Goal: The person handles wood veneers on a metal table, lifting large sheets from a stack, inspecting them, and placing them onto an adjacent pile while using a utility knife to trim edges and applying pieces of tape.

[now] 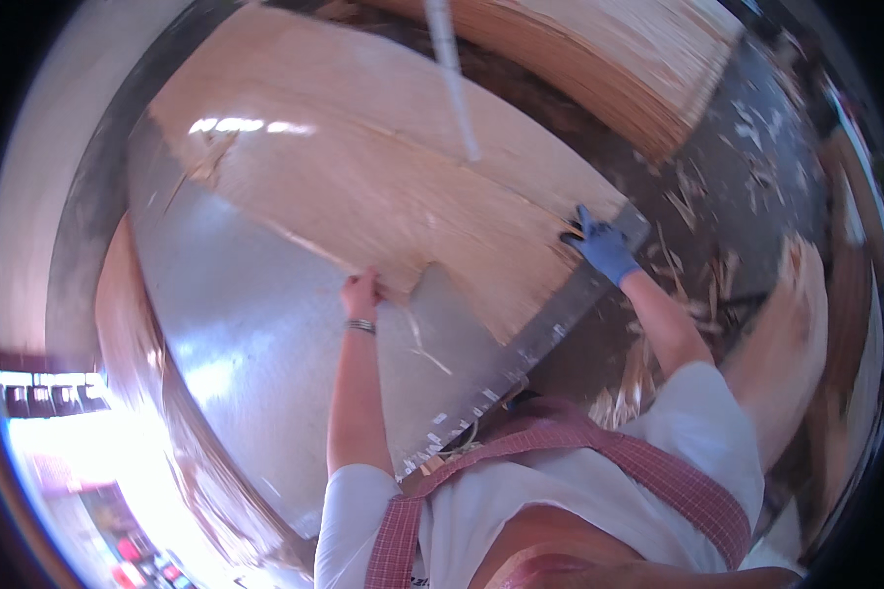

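Thin pale wood veneer sheets lie on a grey metal-topped table, overlapping along a long seam. My left hand, bare with a dark band at the wrist, is closed on the near edge of a veneer sheet, beside a notch in that edge. My right hand, in a blue glove with dark fingertips, rests on the veneer near the table's right edge with its fingers apart. A small torn flap of veneer sticks up at the sheet's left end.
A thick veneer stack stands beyond the table. More veneer hangs along the left side. Scraps litter the floor at right, near a curled wood sheet. A pale pole comes down over the table.
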Available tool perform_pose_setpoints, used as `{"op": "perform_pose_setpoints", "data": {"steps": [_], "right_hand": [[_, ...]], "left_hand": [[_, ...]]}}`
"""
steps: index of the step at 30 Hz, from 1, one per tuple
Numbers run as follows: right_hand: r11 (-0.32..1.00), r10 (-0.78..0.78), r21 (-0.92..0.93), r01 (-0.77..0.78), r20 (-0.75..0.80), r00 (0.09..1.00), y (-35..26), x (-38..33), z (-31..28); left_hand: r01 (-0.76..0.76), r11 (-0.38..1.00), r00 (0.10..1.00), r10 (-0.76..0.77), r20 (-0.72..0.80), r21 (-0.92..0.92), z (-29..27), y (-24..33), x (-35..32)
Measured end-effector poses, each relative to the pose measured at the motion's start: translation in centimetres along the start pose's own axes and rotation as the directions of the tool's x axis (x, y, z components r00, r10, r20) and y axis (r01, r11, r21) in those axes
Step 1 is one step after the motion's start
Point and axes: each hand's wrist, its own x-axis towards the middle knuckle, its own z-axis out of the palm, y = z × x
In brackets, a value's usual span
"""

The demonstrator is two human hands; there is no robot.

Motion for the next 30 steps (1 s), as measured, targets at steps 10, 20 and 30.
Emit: {"op": "perform_pose_setpoints", "data": {"steps": [10,20,30], "right_hand": [[0.940,-0.009,0.340,0.033,-0.073,0.997,-11.3,-9.2,0.4],[0.947,-0.152,0.256,0.194,-0.175,0.973,-26.1,-25.9,6.5],[0.881,-0.284,0.453,0.137,0.273,0.919,-46.3,-46.2,7.8]], "left_hand": [[0.152,0.985,0.898,-0.174,0.404,0.085,-0.5,-1.8,-12.9],[-0.314,0.936,0.892,0.234,0.386,0.158,-18.8,-6.3,-15.0],[0.107,0.902,0.993,-0.077,0.086,-0.419,-48.5,-10.1,-17.7]]}}
